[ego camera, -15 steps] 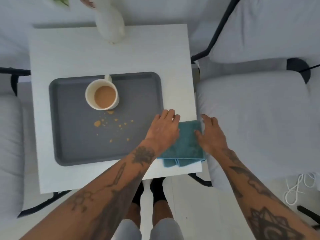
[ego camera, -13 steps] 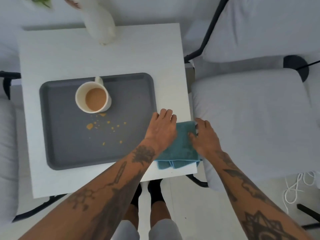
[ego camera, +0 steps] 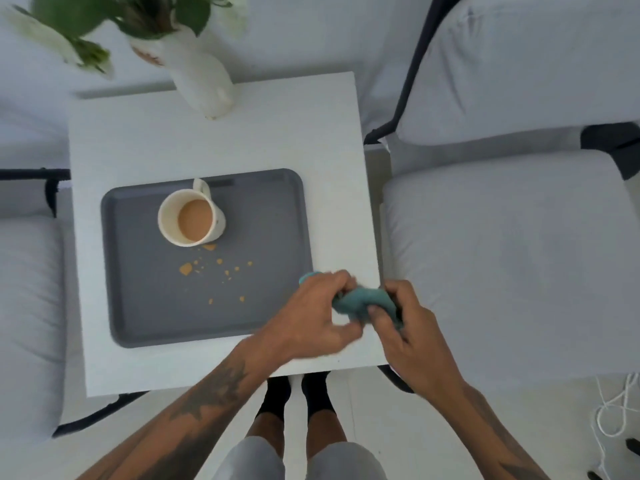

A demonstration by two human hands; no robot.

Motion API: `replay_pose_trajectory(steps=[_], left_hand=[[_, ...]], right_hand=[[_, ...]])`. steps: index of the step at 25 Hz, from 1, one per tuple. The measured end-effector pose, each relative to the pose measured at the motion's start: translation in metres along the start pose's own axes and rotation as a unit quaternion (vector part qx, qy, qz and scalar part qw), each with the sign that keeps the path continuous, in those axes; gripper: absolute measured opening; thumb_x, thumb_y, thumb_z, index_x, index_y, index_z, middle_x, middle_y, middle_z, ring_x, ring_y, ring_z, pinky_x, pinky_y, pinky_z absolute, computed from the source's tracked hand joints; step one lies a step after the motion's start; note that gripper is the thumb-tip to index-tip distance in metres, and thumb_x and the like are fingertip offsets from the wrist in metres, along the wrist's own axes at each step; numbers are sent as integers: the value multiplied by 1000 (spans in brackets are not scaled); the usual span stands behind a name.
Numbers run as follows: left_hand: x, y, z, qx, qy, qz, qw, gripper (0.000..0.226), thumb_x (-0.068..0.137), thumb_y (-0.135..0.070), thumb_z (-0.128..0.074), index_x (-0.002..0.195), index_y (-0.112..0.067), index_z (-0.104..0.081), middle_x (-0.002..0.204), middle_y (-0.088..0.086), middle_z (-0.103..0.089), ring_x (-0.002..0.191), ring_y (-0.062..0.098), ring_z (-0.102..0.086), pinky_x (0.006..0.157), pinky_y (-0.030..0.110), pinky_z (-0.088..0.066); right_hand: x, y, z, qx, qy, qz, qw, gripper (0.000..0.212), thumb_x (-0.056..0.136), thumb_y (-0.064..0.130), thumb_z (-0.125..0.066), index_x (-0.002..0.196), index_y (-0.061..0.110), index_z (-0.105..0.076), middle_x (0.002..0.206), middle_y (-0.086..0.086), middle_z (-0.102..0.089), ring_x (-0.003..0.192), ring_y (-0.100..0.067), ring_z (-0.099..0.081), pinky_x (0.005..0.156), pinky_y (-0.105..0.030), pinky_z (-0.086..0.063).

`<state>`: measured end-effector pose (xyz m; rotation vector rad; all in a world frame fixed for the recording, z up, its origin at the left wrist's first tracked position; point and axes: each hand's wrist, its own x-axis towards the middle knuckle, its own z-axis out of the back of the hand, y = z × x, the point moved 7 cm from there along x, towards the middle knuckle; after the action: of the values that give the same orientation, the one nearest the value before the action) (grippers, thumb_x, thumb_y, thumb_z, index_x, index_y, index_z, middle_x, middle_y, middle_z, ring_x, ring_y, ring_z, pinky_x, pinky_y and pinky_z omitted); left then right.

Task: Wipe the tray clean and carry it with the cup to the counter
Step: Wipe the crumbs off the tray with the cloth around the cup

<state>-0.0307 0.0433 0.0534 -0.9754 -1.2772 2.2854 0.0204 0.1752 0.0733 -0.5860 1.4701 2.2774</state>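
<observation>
A dark grey tray lies on a small white table. On its far left part stands a cream cup holding light brown drink, handle pointing away. Orange-brown crumbs and drips dot the tray in front of the cup. A teal cloth is bunched up above the table's near right corner, just right of the tray. My left hand grips its left end and my right hand grips its right end. Part of the cloth is hidden under both hands.
A white vase with green leaves stands at the table's far edge. White-cushioned chairs with black frames sit to the right and left. A white cord lies on the floor at right. My feet are below the table's near edge.
The cloth lay flat and folded on the table corner under both hands. Now both hands have closed on it and bunched it up off the table. The camera has shifted.
</observation>
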Motion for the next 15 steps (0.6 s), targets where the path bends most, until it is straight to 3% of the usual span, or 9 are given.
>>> replay_pose_trajectory(steps=[2,4,8,11,13,15], left_hand=[[-39,-16,16,-132,15,62,989,29,80,-24,-76,101,-16,-58,92,5,-69,84,27,-65,75,45,-55],[-77,-15,31,-254,27,125,959,35,82,-22,-79,111,-18,-59,100,9,-72,91,29,-70,78,40,-59],[-155,38,50,-341,19,223,913,23,79,-18,-83,96,-12,-70,85,1,-71,79,16,-66,70,25,-50],[-195,87,61,-421,-80,276,860,29,70,-24,-86,91,-12,-70,87,6,-70,82,19,-64,68,24,-50],[-204,122,77,-402,-169,283,854,28,71,-22,-85,94,-14,-71,93,5,-75,86,18,-68,70,22,-53],[-194,143,103,-325,-257,279,866,21,78,-16,-83,94,-19,-71,93,-6,-76,85,8,-70,69,17,-54]], right_hand=[[-23,40,4,40,14,43,998,14,95,27,-52,109,27,-53,91,14,-65,83,1,-64,63,-7,-47],[-38,70,1,66,23,71,995,17,93,29,-52,109,34,-57,97,19,-67,89,-2,-66,68,-7,-47],[-47,72,-46,50,115,36,992,31,93,35,-52,117,55,-51,103,25,-69,98,2,-66,79,-7,-45],[-50,55,-105,63,235,-19,970,54,96,20,-58,128,59,-39,103,18,-67,94,-11,-70,78,-20,-53],[-38,45,-142,26,219,-11,975,55,94,12,-57,129,52,-43,110,20,-64,98,-12,-69,82,-32,-57],[-13,48,-163,-2,142,18,990,45,94,12,-57,125,44,-50,117,25,-62,105,-5,-65,89,-37,-55]])
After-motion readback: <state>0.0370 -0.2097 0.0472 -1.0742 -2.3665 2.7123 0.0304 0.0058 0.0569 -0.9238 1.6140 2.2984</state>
